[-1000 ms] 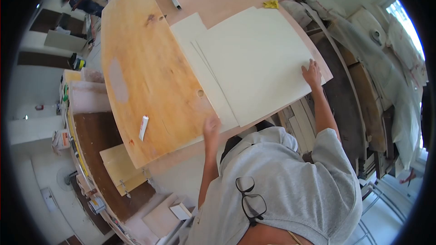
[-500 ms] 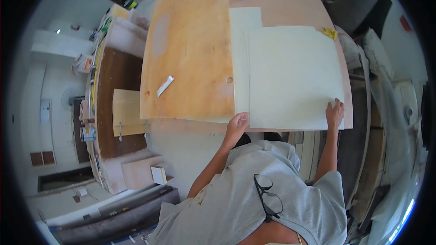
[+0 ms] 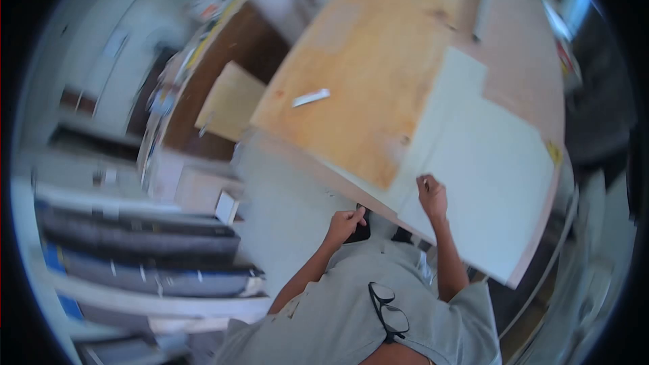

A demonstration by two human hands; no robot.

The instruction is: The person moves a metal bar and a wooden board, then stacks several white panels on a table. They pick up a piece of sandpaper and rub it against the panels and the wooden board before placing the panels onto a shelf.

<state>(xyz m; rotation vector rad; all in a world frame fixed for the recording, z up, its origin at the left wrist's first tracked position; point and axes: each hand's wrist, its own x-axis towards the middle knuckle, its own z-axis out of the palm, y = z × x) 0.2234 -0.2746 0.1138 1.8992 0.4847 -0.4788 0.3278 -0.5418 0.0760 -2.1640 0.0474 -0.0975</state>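
Note:
Just off the table's near edge is my left hand, its fingers pressed together; whatever may be between them is too small to tell. My right hand has come over the left part of the large pale sheet, its fingers curled into a loose pinch. I cannot make out anything in it. The sheet lies flat on the table beside an orange-brown wood panel. A narrow pale strip shows between the sheet and the panel.
A small white tube-like piece lies on the wood panel. A long metal bar rests farther up, and a yellow scrap sits at the right edge. To the left stand a brown bench and stacked dark rolls or boards.
The view has turned and is blurred. My right hand has left the sheet's right edge and moved left over the sheet. My left hand has come away from the sheet's near corner.

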